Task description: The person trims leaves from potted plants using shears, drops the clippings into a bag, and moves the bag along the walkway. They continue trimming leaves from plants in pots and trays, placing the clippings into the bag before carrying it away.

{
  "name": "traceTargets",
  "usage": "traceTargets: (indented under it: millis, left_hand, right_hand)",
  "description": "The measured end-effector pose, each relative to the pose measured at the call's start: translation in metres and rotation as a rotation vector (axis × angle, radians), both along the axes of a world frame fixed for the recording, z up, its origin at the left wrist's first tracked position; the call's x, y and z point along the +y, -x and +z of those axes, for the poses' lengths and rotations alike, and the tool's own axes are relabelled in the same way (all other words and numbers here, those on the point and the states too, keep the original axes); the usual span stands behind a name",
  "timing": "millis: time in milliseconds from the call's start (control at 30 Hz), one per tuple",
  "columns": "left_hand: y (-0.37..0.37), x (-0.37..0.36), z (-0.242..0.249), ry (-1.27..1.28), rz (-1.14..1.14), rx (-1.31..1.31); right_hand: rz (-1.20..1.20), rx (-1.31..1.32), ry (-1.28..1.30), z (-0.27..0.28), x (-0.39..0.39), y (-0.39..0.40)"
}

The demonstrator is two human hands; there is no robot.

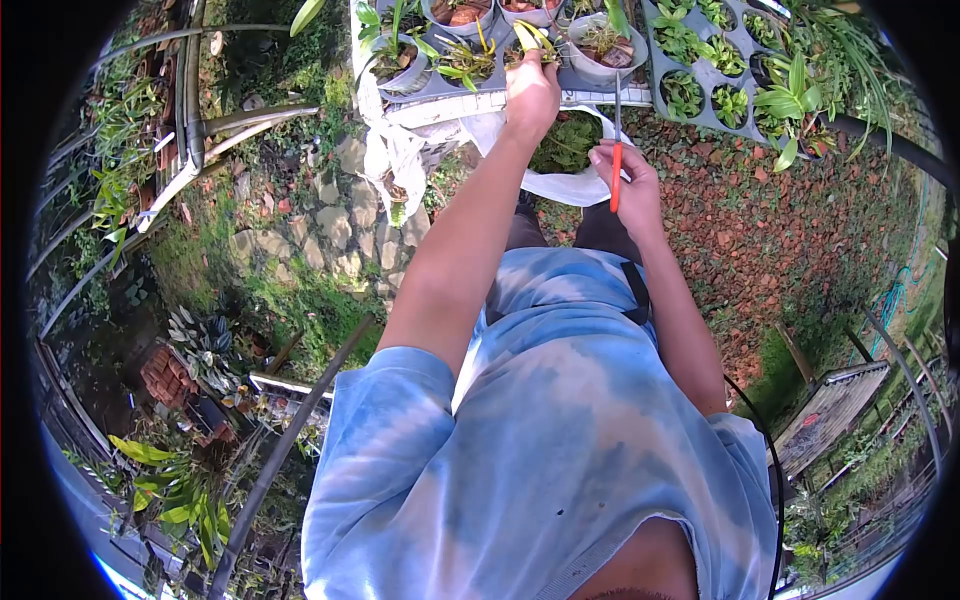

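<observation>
My left hand (533,92) reaches into the tray of potted plants, its fingers closed on a yellowish leaf (534,38) of a small plant. In my right hand (634,185) is a tool with an orange handle (616,178), and its thin metal part points up towards a round pot (607,50) at the tray's front edge. A white bag (568,188) hangs open below and between my hands, with green plant matter (567,145) inside.
A grey tray (712,62) of green seedlings stands at the right. A pot (399,68) is at the left of the nearer tray. White plastic (393,165) hangs off the bench's front. Reddish gravel (750,220) and paving stones (335,228) cover the ground.
</observation>
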State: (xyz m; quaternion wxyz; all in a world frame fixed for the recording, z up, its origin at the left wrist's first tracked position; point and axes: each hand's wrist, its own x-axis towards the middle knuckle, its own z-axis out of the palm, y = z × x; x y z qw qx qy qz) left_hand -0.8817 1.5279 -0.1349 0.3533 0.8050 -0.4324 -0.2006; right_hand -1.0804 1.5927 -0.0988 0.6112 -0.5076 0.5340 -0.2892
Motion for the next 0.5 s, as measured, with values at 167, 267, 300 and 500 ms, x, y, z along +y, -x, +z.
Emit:
traceTargets:
  millis: [167, 267, 300, 500]
  left_hand:
    - [-0.008, -0.005, 0.006, -0.066, -0.084, 0.089]
    - [-0.009, -0.001, -0.001, 0.011, -0.098, -0.041]
    - [-0.009, 0.001, -0.006, 0.052, -0.101, -0.133]
    - [-0.025, 0.023, 0.041, 0.026, -0.196, -0.043]
  right_hand:
    - [0.007, -0.003, -0.010, 0.000, 0.000, -0.005]
    - [0.023, 0.003, -0.002, -0.001, -0.001, -0.009]
    - [0.028, 0.006, -0.004, 0.000, -0.001, -0.010]
    - [0.013, -0.002, 0.005, 0.002, 0.000, -0.017]
